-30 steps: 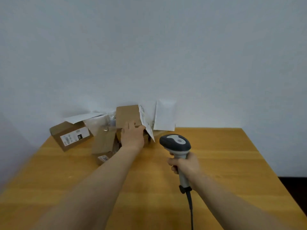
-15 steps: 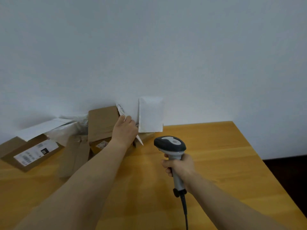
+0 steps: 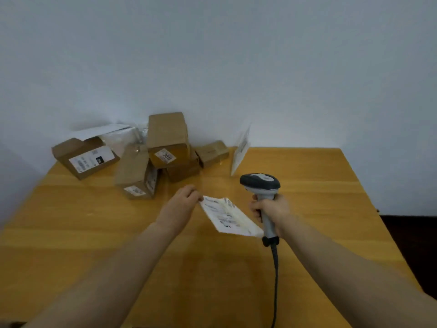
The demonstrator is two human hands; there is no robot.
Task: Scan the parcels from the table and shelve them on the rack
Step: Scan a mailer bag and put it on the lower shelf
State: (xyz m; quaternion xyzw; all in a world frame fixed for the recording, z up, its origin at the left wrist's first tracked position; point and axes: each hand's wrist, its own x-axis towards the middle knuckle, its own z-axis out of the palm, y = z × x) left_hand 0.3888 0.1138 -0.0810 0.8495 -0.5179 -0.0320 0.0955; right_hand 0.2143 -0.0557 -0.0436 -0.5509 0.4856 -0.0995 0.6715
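1. Flat white parcel (image 3: 230, 216): above the near-centre of the wooden table (image 3: 307, 197), between the two hands. Printed label side faces up, text too blurred to read.
2. Long axis: diagonal, from the far-left corner down to the near-right corner. The far-left end points at the left hand, the near-right end at the scanner handle.
3. Whether the parcel's near end rests on the table or hangs clear: cannot tell.
4. Left hand (image 3: 183, 202): fingers curled, pinching the parcel's far-left corner.
5. Right hand (image 3: 269, 208): fingers clenched round the grip of the barcode scanner (image 3: 260, 183). Dark grey head stands above the fist, just right of the parcel's far end.
6. Parcel's near-right corner meets the scanner handle in this view; actual contact cannot be told.
7. Black cable (image 3: 275, 280): runs from the handle base toward the near table edge.
8. Cardboard boxes (image 3: 168, 136): cluster at the far left of the table against the wall (image 3: 212, 55), several with white labels. One open box (image 3: 87, 157) lies furthest left.
9. White envelope (image 3: 241, 150): stands on edge near the wall, right of the boxes, well apart from the held parcel.
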